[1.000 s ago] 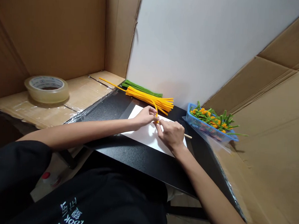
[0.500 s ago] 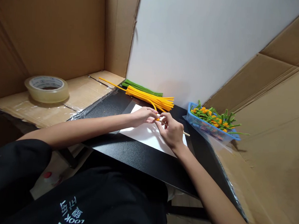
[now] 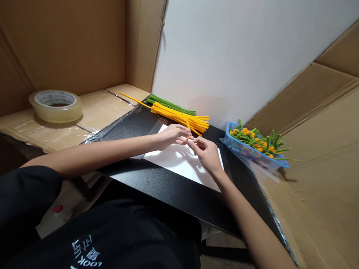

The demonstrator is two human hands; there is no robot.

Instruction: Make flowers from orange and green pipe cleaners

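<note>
White panel (image 3: 248,45) stands along the tabletop's far side. Cardboard wall (image 3: 333,160) slants up on the right. Black tabletop (image 3: 161,186) between: left edge meets a film-covered cardboard ledge (image 3: 96,105), right edge trimmed in shiny film, near edge close to the wearer's black shirt (image 3: 124,236). A strip of black surface runs between paper and near edge, another along the right; forearms have room there. Far side is tighter, bundles near the fingertips.

White sheet (image 3: 177,163) lies under both hands, askew to the near edge. Blue mesh basket (image 3: 242,147) at far right corner, heaped with green-and-orange stemmed pieces, some poking over the rim. Roll of clear tape (image 3: 57,113) flat on the ledge, well left. Yellow chenille bundle (image 3: 174,114) beyond the sheet, one strand trailing left; green chenille bundle (image 3: 172,105) just behind.

Left hand (image 3: 175,136): fingers fairly straight, holding a yellow chenille stem (image 3: 187,139) above the sheet. Right hand (image 3: 207,152): thumb and forefinger narrowed to a pinch beside the stem's lower end; cannot tell whether they grip it.

Stem: thin, fuzzy, bright; upper part stands up past the left fingers, lower part bent small at the fingertips.
</note>
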